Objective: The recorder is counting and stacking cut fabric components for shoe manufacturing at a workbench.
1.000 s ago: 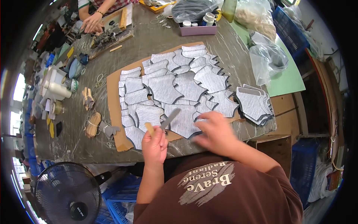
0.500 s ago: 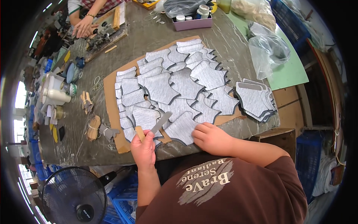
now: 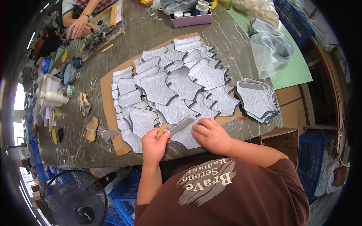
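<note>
My left hand (image 3: 154, 146) is closed on a flat grey strip with a rounded end (image 3: 182, 127) and a narrow tan strip (image 3: 161, 130). The grey strip lies over the nearest grey cut piece (image 3: 186, 136), by its upper edge. Bent fingers of my right hand (image 3: 211, 135) grip the right side of that same piece; its thumb is hidden. Beyond both hands spread many overlapping grey cut pieces (image 3: 158, 87) with scalloped, dark-edged outlines. They rest on a brown cardboard sheet (image 3: 108, 109).
Right of the spread sits a stack of similar grey pieces (image 3: 253, 100). Tied bundles of tan strips (image 3: 91, 129) lie to the left. A purple box of jars (image 3: 192, 20) and a plastic bag (image 3: 271, 54) stand farther off. A co-worker's hands (image 3: 80, 27) work at the far left. A fan (image 3: 75, 197) is below the table edge.
My left hand has moved right, bringing the grey strip over the nearest cut piece. My right hand stays at that piece's edge. The view has shifted slightly.
</note>
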A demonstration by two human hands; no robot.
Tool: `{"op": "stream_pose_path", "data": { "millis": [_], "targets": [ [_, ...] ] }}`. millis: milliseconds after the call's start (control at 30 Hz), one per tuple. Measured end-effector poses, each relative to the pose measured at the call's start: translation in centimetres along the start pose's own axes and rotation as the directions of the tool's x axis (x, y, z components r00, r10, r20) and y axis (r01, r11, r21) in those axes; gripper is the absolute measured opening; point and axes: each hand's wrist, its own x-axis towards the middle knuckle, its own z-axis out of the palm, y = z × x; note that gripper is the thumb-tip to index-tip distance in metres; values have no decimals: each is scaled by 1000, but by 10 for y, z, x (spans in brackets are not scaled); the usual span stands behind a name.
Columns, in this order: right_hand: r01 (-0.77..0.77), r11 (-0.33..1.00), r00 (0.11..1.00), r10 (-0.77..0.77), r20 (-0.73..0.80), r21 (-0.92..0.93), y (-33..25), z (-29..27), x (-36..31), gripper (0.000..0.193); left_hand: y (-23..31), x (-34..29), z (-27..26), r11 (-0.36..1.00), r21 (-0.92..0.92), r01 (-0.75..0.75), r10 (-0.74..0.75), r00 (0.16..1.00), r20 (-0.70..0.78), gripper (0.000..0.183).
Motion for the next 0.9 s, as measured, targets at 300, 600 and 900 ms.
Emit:
{"op": "stream_pose_path", "data": {
  "millis": [300, 600, 900],
  "targets": [
    [7, 1000, 998, -7, 58, -9, -1, -2, 0, 27, -1, 2, 2, 999, 36, -5, 5, 1000, -21, 12],
    [-5, 998, 998, 8, 61, -61, -3, -3, 4, 16, 5, 2, 5, 983, 186, 0, 7, 999, -35, 14],
    [-22, 995, 993, 33, 112, -98, -4, -4, 6, 16, 12, 0, 11, 793, 541, -279, 338, 941, -11, 8]
  ]
}}
